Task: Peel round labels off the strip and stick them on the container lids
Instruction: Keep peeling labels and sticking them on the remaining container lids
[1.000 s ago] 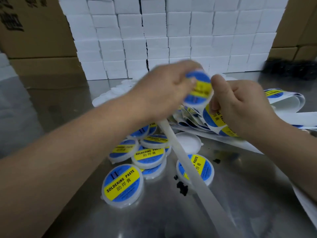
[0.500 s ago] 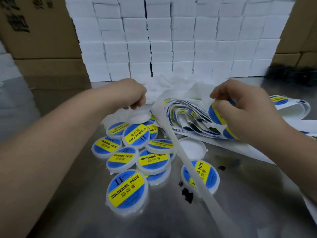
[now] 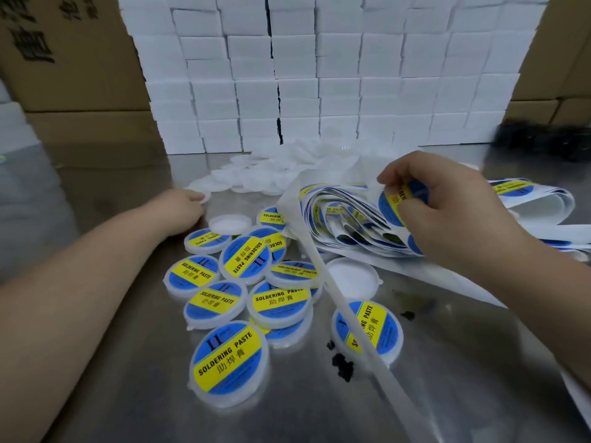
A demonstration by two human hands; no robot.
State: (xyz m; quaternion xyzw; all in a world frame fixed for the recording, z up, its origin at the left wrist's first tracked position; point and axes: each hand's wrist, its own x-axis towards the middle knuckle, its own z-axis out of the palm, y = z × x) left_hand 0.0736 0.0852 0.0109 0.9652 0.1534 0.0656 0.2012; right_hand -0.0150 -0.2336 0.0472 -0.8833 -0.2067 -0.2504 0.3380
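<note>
A label (image 3: pixel 396 199) was pinched between curled fingers of the right hand (image 3: pixel 447 219) on the folded strip (image 3: pixel 345 219) on the counter (image 3: pixel 463 394), and was judged best peeled low and slowly, while the left hand (image 3: pixel 187 206) touched a bare lid (image 3: pixel 204 196), its grip undiscernible.

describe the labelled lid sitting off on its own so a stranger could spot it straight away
On the steel table, find the cluster of blue-and-yellow labelled lids in the middle, then look just right of it. The lone labelled lid there sits apart from the cluster, and the peeled backing strip cuts diagonally across the middle of its label.
</note>
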